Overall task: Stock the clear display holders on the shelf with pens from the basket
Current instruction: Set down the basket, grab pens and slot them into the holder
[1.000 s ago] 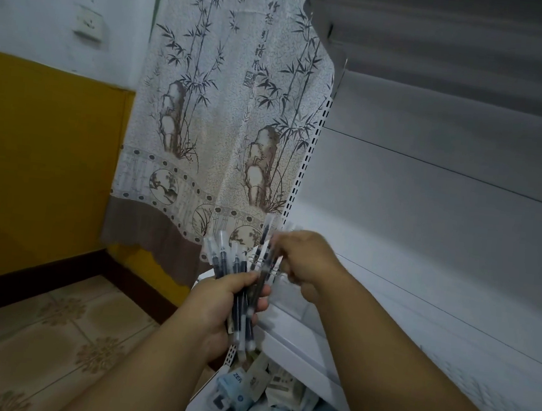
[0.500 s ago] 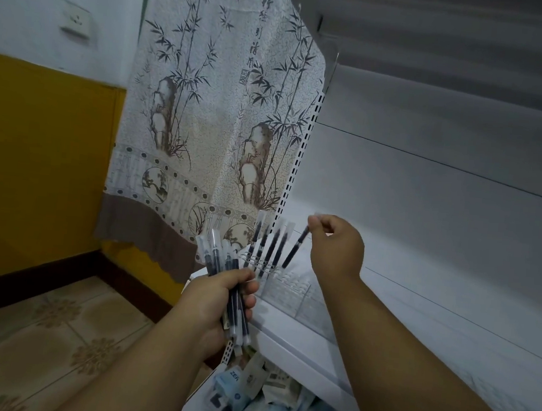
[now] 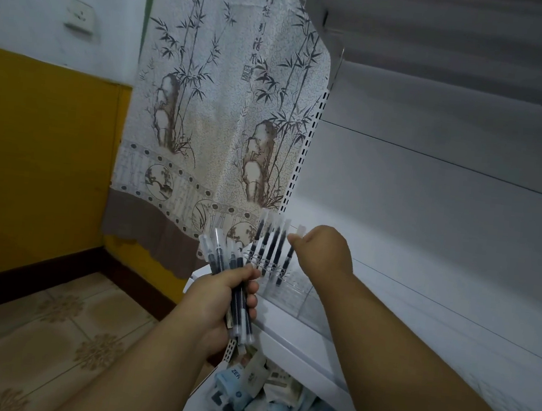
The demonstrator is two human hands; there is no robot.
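Pens (image 3: 267, 246) | several slotted in holder (image 3: 276, 269) at twelve o'clock | your right hand (image 3: 323, 251) pinches another (image 3: 291, 257) (half-seated) | your left hand (image 3: 220, 303) grips bundle (image 3: 237, 288) unstocked.

The right hand (image 3: 323, 248) has lowered its pen (image 3: 287, 260) into the clear holder (image 3: 284, 278) beside four others.

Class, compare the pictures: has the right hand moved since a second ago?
Yes. The right hand moved away from the pen bundle, rightward toward the clear holder on the shelf.
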